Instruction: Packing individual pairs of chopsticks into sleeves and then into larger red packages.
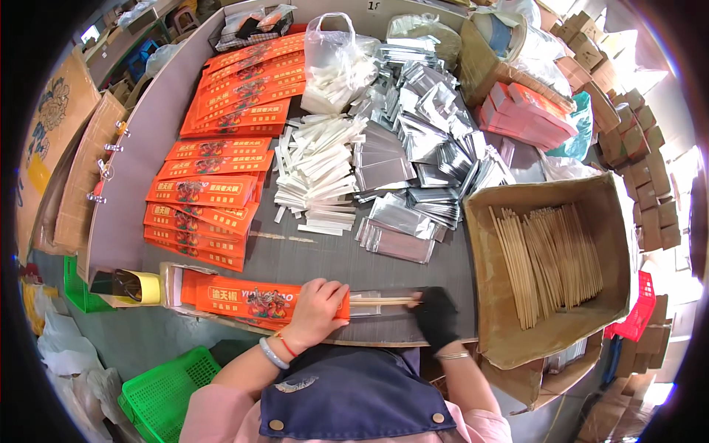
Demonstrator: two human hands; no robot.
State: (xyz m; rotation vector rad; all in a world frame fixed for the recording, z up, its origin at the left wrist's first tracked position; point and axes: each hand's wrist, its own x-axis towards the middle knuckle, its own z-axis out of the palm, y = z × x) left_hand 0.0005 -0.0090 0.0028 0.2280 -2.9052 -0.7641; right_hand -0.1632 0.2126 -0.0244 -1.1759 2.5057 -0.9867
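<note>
My left hand [316,311] rests over the right end of a long orange paper sleeve [247,300], its fingers closed on that end. The sleeve lies on more orange sleeves at the table's front edge. My right hand [437,317], in a black glove, pinches the right ends of a pair of wooden chopsticks [382,301]. Their left ends run to the sleeve's right end, where my left hand hides how far they reach in. A clear plastic packet [367,311] lies along the chopsticks; its contents are hard to make out.
Fanned orange sleeves [207,192] cover the table's left side. White paper-wrapped strips [317,166] and silvery flat packets [436,118] are heaped in the middle. A cardboard box [489,310] of loose chopsticks stands at the right. A yellow-rimmed holder [150,288] sits at the front left corner.
</note>
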